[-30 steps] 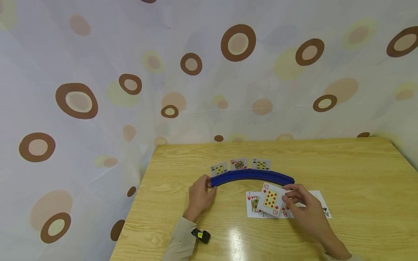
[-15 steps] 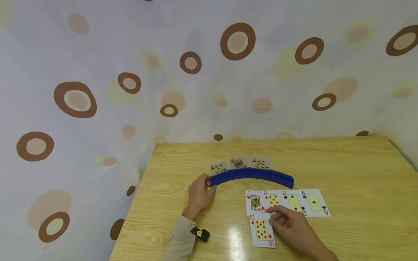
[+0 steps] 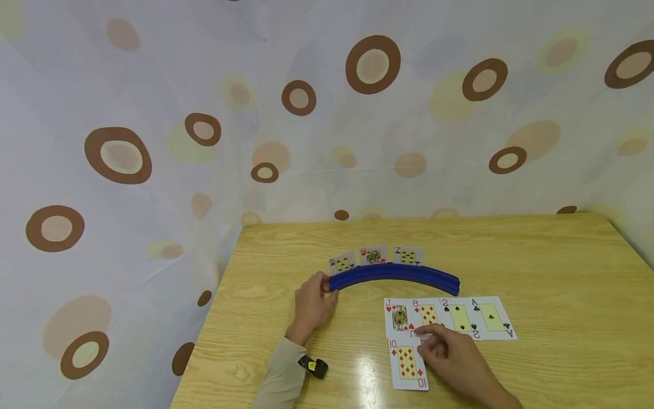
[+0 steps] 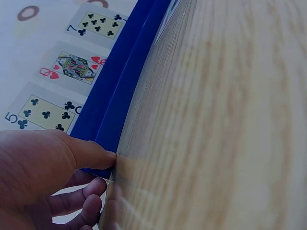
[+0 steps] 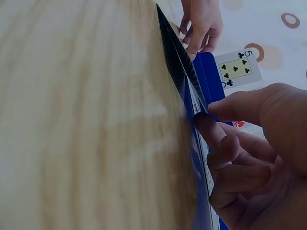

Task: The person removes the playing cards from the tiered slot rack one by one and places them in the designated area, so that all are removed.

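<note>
My left hand (image 3: 313, 301) grips the left end of a curved blue card holder (image 3: 393, 272), thumb on its front face in the left wrist view. Standing in the holder are a five of clubs (image 4: 43, 112), a queen of hearts (image 4: 72, 67) and a seven of clubs (image 4: 98, 24). With thumb and forefinger, my right hand (image 3: 455, 360) pinches the upper right corner of a ten of diamonds (image 3: 406, 366). In the right wrist view that card's dark back (image 5: 173, 52) shows, tilted off the table. Its top edge lies close below a jack of hearts (image 3: 398, 315).
Beside the jack lie an eight of diamonds (image 3: 428, 312), a two of spades (image 3: 457, 312) and an ace of clubs (image 3: 490, 317), face up in a row. A black strap (image 3: 314, 367) is on the left sleeve. A patterned cloth (image 3: 327, 130) hangs behind the wooden table (image 3: 562, 272).
My right hand has brought the ten of diamonds from over the card row down to just in front of it, turning it nearly straight. The left hand stays on the card holder.
</note>
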`<state>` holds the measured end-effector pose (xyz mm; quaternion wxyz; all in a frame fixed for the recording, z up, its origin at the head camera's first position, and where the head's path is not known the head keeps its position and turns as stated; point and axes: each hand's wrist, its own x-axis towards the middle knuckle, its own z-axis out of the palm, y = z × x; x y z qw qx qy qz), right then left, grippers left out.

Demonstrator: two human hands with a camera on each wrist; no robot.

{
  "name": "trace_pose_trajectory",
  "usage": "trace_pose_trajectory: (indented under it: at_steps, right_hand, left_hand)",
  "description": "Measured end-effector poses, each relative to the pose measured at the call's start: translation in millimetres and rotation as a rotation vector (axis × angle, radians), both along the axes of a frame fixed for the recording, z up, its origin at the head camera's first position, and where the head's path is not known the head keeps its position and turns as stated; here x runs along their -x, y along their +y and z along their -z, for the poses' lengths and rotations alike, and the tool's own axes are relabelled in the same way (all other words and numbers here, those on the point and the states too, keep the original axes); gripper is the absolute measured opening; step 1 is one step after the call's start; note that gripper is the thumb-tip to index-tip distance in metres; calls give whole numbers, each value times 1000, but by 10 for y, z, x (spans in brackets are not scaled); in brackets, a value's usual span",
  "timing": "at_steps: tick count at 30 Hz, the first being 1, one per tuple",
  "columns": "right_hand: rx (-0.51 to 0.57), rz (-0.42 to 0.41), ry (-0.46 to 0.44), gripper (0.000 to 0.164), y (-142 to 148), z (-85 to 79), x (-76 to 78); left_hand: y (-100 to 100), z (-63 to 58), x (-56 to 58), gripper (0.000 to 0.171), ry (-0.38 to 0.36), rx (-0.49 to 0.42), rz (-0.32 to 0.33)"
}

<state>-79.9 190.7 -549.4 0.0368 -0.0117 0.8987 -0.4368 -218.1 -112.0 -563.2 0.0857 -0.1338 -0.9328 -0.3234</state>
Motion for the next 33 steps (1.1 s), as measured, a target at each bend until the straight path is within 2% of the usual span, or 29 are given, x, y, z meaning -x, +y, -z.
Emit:
trace_pose_trajectory:
  at_steps: [2,11,17,23,28,33]
  right_hand:
    - [4,8,-26,27,-5,-4,4]
    - [30,5,-30,30,-5,7,-9]
    - [18,20,1,30,10,20,-17]
    - [55,0,7,27,7,-12,-26]
    - [25,1,75,23,17,-59,9]
    - [-39,36,206,20,68,-110,91]
  left_hand:
    - [2,-6,-2,19,3,0,0]
    - [4,-15,-15,18,-1,6,-2]
    - [4,-21,-10,19,0,3,0]
    - [3,-13,3,19,7,-3,-3]
    - [1,0,13,19,-2,-2,-2]
    - [1,19,15,19,-13,-1,-5]
